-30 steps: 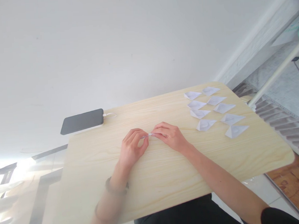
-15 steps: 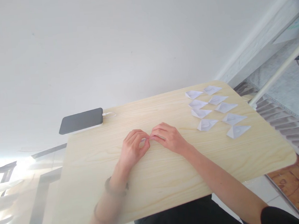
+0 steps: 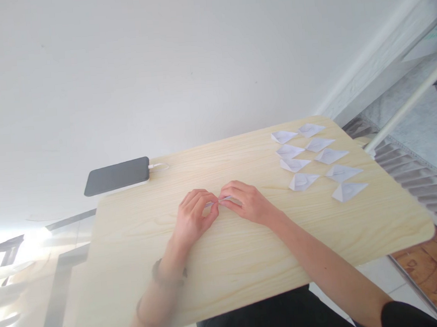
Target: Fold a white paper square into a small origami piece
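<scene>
A small piece of folded white paper (image 3: 226,198) is pinched between my two hands at the middle of the table, mostly hidden by the fingers. My left hand (image 3: 196,213) is closed on its left part, thumb against fingertips. On the other side my right hand (image 3: 247,201) pinches it too, and a thin white strip shows between thumb and forefinger. The fingertips of both hands nearly meet. Several folded white paper boats (image 3: 303,181) lie in two rough columns on the right of the table, beyond my right hand.
On the far left edge of the wooden table (image 3: 226,263) a dark phone (image 3: 117,176) lies with a white cable (image 3: 160,165) plugged in. A white wall (image 3: 180,60) stands behind the table. A pale pole (image 3: 406,106) slants past the right edge.
A little more of the white paper shows between the fingers of my right hand. Both hands keep their places, and the view has shifted very slightly.
</scene>
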A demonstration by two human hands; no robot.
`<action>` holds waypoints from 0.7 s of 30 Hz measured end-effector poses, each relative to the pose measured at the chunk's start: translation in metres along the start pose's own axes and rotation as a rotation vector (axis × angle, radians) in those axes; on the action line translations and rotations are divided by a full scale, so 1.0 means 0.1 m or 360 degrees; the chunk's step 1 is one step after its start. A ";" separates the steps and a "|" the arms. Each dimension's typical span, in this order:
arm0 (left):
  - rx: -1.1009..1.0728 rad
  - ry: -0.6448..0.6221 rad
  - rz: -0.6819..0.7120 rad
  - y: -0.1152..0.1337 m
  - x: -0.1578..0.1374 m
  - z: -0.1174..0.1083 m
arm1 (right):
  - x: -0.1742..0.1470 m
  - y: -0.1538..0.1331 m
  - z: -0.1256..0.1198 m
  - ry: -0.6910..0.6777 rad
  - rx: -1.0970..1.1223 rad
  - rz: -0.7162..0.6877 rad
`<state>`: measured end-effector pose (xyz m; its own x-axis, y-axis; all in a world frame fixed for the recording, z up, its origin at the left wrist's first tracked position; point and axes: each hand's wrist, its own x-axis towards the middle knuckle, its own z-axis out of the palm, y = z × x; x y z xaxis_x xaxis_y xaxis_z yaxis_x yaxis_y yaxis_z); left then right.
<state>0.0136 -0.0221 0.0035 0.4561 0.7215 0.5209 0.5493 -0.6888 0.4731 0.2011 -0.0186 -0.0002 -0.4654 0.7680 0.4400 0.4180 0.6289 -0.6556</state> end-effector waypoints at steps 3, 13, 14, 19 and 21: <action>-0.0025 -0.0024 -0.0015 0.01 0.01 -0.01 | 0.01 -0.02 -0.01 -0.0011 -0.0002 -0.0006; -0.0036 -0.0025 -0.0017 -0.01 0.00 -0.01 | 0.01 -0.03 -0.02 -0.0009 -0.0076 -0.0008; -0.0036 -0.0024 -0.0017 -0.01 0.01 -0.01 | 0.02 -0.03 -0.01 -0.0019 -0.0086 -0.0011; -0.0046 -0.0002 -0.0073 0.01 0.01 -0.02 | 0.02 -0.04 -0.02 0.0005 -0.0068 0.0022; -0.0044 0.0011 -0.0076 0.01 0.01 -0.02 | 0.02 -0.04 -0.02 0.0023 -0.0056 0.0028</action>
<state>0.0133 -0.0220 0.0054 0.4247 0.7533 0.5021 0.5510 -0.6552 0.5168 0.2005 -0.0194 0.0045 -0.4465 0.7806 0.4374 0.4534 0.6188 -0.6415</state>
